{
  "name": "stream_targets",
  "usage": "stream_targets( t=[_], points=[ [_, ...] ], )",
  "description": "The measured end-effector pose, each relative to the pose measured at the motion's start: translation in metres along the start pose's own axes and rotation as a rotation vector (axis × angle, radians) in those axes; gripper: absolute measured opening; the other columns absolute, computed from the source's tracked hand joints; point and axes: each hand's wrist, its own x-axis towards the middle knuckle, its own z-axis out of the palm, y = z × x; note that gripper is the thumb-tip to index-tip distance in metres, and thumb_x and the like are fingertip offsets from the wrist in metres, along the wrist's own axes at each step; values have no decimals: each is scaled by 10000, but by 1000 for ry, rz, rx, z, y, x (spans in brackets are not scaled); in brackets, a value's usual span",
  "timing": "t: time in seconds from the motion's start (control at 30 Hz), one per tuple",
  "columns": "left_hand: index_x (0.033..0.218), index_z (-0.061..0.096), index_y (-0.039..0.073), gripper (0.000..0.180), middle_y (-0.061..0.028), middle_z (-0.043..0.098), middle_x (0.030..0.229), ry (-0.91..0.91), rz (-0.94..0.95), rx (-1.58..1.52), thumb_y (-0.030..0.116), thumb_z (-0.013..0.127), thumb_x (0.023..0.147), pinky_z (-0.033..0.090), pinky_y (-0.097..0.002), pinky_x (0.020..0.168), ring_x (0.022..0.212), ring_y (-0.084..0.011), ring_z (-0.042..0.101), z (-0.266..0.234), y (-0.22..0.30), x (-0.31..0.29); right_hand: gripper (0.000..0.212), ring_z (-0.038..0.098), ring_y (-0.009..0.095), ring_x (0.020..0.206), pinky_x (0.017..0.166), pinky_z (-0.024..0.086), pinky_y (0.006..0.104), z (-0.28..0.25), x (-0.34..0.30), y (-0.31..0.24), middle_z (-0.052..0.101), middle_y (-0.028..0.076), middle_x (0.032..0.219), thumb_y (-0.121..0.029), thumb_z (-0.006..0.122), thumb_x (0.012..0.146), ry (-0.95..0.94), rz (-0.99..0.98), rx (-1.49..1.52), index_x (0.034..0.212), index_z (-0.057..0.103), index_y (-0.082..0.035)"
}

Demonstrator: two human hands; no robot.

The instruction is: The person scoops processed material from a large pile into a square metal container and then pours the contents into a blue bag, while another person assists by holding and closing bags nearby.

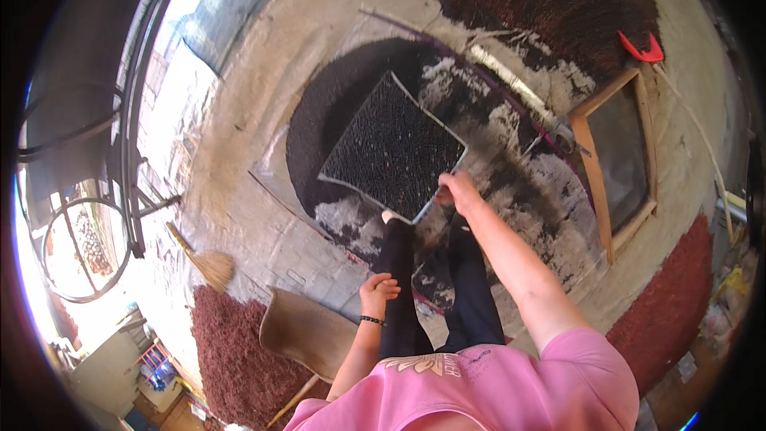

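My right hand point(459, 191) is closed on the near right edge of a square screen point(391, 148) with a thin pale frame. Its surface looks black and grainy, dotted with small light specks; whether this is mesh or a layer of black material I cannot tell. It is tilted over a round heap of fine black material point(307, 132). My left hand point(378, 291) hangs over my left thigh, fingers loosely bent and nothing in them, away from the screen.
Dark brown granules point(535, 0) are piled at the far side. A wood-framed screen point(592, 183) and a long-handled red tool point(641, 49) are at right. Reddish heaps point(235, 351) flank me. Leftward are a straw broom point(211, 266) and a brown scoop point(307, 335).
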Motion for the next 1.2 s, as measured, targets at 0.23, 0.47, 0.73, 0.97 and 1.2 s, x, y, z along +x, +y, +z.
stream_targets(
  t=[0.23,0.47,0.73,0.97,1.2],
  points=[
    [878,488,-40,193,-136,549,741,-60,87,96,37,397,726,443,-244,465,569,-181,553,-24,43,-27,62,493,125,469,447,443,281,5,-69,-20,485,27,522,-90,504,591,53,-67,-72,613,492,-33],
    [885,475,-52,197,-152,543,731,-214,77,280,45,406,728,447,-244,446,551,-197,553,-75,107,-10,48,475,126,451,401,398,263,21,-130,-8,468,25,508,-58,498,581,46,-189,260,585,492,-11],
    [881,447,-80,207,-192,535,676,-358,39,615,19,411,703,463,-291,396,509,-263,549,-116,165,37,118,476,140,421,382,383,258,32,-207,49,482,61,500,-93,544,545,290,-328,574,541,484,8],
    [881,463,-22,185,-188,525,646,-759,151,983,19,436,703,461,-327,407,509,-268,540,-71,188,62,142,493,147,439,415,411,257,13,-307,121,509,68,529,-111,520,575,427,-513,974,611,522,27],
    [844,463,-21,156,-162,529,636,-673,86,1194,26,411,705,473,-355,436,504,-278,537,81,138,-19,126,501,173,443,411,427,288,-56,-382,199,482,72,530,-81,516,549,691,-678,1212,591,486,34]
  ],
)
